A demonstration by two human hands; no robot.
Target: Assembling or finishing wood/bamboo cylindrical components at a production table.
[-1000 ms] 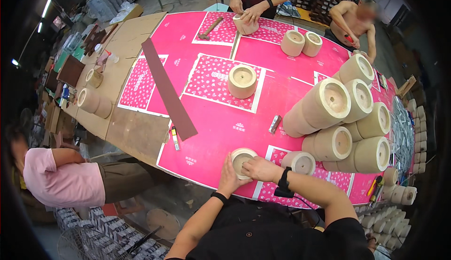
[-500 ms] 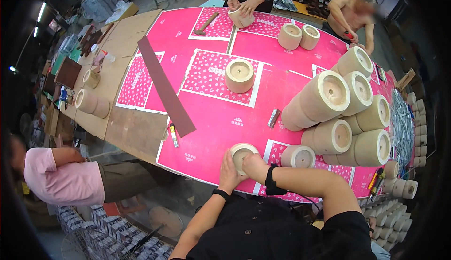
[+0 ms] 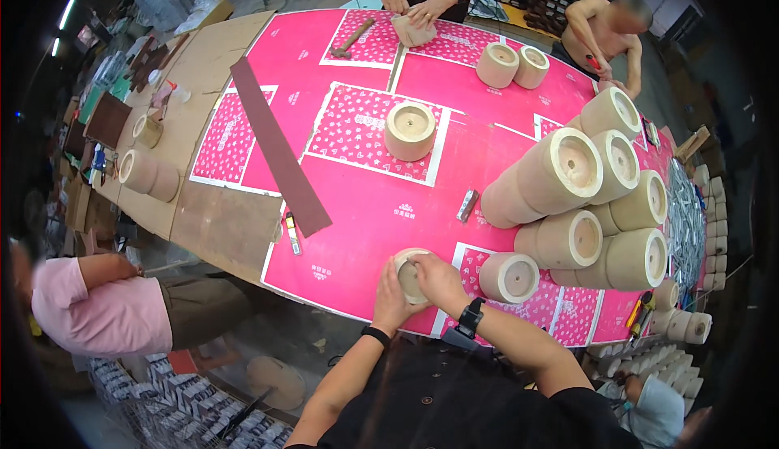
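Note:
At the near edge of the pink-covered table, a round pale wooden cup [image 3: 411, 279] with a thick rim stands between my hands. My left hand [image 3: 390, 297] is wrapped round its left side. My right hand [image 3: 441, 283] is closed over its right rim, the thumb at the top edge. The undersides of the right fingers are hidden, so whether they also hold something small I cannot tell. Just to the right lies a similar wooden cup [image 3: 509, 278] on its side. Farther off, another wooden cup [image 3: 410, 132] stands upright, its recess facing up.
Stacked wooden cylinders [image 3: 560, 173] crowd the right side. A long brown strip [image 3: 280, 149] lies left of centre, near a yellow utility knife [image 3: 293, 234]. A small dark-and-silver object [image 3: 467, 206] lies ahead. Across the table a co-worker's hands [image 3: 418, 12] hold a wooden piece near a hammer [image 3: 352, 39].
My right hand has come up out of the cup's recess onto its right rim, its wrist turning. My left hand keeps its hold. The whole view has shifted slightly.

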